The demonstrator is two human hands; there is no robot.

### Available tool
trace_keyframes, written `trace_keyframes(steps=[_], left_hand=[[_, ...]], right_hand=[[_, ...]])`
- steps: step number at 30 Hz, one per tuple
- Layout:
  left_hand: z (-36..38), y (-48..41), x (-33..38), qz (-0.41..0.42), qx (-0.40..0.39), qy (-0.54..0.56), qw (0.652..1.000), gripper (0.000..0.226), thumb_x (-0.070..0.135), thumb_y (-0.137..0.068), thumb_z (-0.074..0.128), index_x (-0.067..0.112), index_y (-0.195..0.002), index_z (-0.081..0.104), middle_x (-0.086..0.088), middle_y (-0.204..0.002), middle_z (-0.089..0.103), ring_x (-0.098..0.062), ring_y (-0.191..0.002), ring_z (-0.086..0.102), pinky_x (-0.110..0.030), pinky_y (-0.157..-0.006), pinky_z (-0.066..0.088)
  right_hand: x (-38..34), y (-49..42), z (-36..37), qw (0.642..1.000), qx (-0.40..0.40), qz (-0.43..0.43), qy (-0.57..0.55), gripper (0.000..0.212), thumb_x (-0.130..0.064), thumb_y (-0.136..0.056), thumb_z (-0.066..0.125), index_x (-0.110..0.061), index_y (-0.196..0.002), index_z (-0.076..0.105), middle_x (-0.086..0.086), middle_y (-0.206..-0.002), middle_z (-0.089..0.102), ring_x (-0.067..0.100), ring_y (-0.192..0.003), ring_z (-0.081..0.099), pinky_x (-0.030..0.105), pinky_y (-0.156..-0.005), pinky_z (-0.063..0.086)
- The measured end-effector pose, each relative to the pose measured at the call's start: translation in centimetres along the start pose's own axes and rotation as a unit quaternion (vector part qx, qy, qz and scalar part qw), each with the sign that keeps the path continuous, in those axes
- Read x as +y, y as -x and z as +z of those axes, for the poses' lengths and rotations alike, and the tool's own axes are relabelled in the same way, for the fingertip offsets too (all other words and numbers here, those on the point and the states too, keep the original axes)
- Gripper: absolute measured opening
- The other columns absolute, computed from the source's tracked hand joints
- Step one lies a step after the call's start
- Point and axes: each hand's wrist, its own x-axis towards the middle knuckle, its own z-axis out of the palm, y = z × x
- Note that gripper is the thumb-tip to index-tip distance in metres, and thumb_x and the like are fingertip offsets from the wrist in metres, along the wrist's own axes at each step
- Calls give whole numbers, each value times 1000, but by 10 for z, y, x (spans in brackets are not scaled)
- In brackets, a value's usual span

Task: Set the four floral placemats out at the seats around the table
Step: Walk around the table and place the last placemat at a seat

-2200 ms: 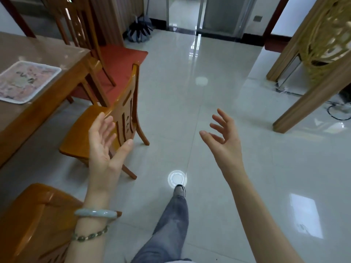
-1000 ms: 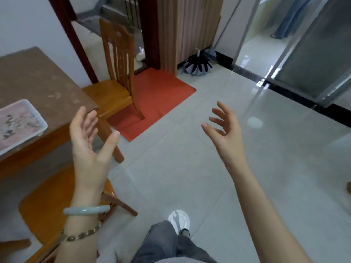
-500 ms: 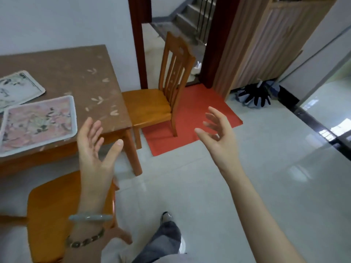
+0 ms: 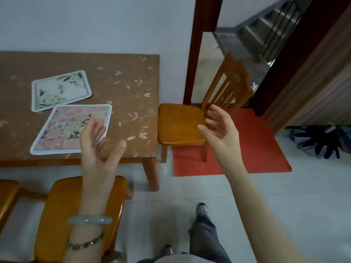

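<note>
Bare hands: both raised in front of the person, palms turned toward each other, neither gripping anything.
Left hand (image 4: 96, 147): fingers loosely spread, thumb splayed out; it floats above the table's near edge and covers the near right corner of the pink placemat from this view; contact cannot be told.
Left wrist: a pale smooth bangle (image 4: 89, 220) and a beaded bracelet (image 4: 85, 243).
Right hand (image 4: 221, 133): fingers apart and slightly curled, in the air to the right of the table, in front of the end chair's seat and touching nothing.
Table (image 4: 131, 73): brown top printed with pale leaf shapes, orange-brown wooden legs, set against a grey wall.
Pink placemat (image 4: 68, 128): flat rectangle with rounded corners and a white border, pink flowers, lying near the table's near edge.
White placemat (image 4: 60, 90): same shape, green and cream floral print, tilted, farther in on the table, just behind the pink one.
End chair (image 4: 182, 124): glossy orange wood with a slatted back, at the table's right end, standing partly on a red mat (image 4: 256, 149).
Near chair (image 4: 57, 209): same wood, at the table's near side, under the left forearm.
Floor: pale shiny tiles; the person's grey trouser leg (image 4: 205, 236) and shoes below the table.
Beyond the table's right end: a dark red door frame (image 4: 201, 44) and stairs (image 4: 266, 21).
</note>
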Motion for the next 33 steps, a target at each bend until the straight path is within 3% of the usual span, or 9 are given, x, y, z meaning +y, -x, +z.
trace_keyframes(steps=[9, 13, 17, 19, 22, 27, 33], left_hand=[[99, -89, -29, -13, 122, -40, 992, 73, 28, -81, 69, 31, -145, 33, 8, -145, 43, -4, -133, 41, -30, -110, 35], [137, -127, -32, -25, 172, -58, 983, 71, 17, -86, 69, 27, -146, 33, 7, -145, 43, -4, -133, 41, -25, -109, 37], [160, -153, -32, -32, 239, -92, 966, 72, 28, -83, 68, 27, -146, 32, 8, -145, 42, -3, -131, 42, -19, -104, 38], [166, -164, -32, -41, 277, -113, 953, 72, 34, -82, 66, 29, -145, 32, 9, -145, 42, -2, -131, 42, -19, -104, 38], [169, -174, -32, -53, 304, -133, 942, 72, 36, -82, 66, 28, -145, 32, 6, -146, 42, -6, -132, 42, -30, -108, 37], [167, -205, -44, -59, 348, -156, 923, 71, 23, -86, 68, 20, -146, 31, -2, -147, 40, -12, -133, 42, -41, -110, 37], [148, -259, -74, -73, 381, -159, 908, 73, 32, -83, 66, 23, -147, 30, 2, -146, 42, -7, -132, 42, -34, -109, 38]], right_hand=[[49, -176, -2, 993, -115, -7, -11, 57, -17, -86, 70, -23, -137, 45, -2, -130, 55, 8, -118, 55, 15, -87, 50], [57, -251, 2, 983, -183, -24, -14, 52, -19, -86, 69, -27, -132, 46, -1, -130, 55, 8, -117, 55, 11, -83, 48], [62, -315, 23, 965, -259, -33, -30, 54, -19, -87, 68, -20, -136, 46, -1, -131, 54, 10, -117, 55, 8, -82, 47], [63, -340, 40, 954, -293, -36, -47, 57, -22, -85, 70, -19, -136, 47, -3, -129, 55, 6, -115, 55, 6, -80, 46], [68, -358, 62, 941, -330, -39, -58, 57, -25, -84, 71, -22, -136, 47, -6, -129, 55, 1, -115, 55, 4, -81, 44], [80, -396, 110, 922, -381, -37, -58, 58, -24, -84, 71, -31, -136, 46, -9, -130, 54, -3, -113, 55, 5, -86, 44], [89, -439, 177, 910, -409, -34, -53, 55, -19, -85, 71, -30, -134, 48, -6, -132, 55, 3, -115, 56, 7, -85, 46]])
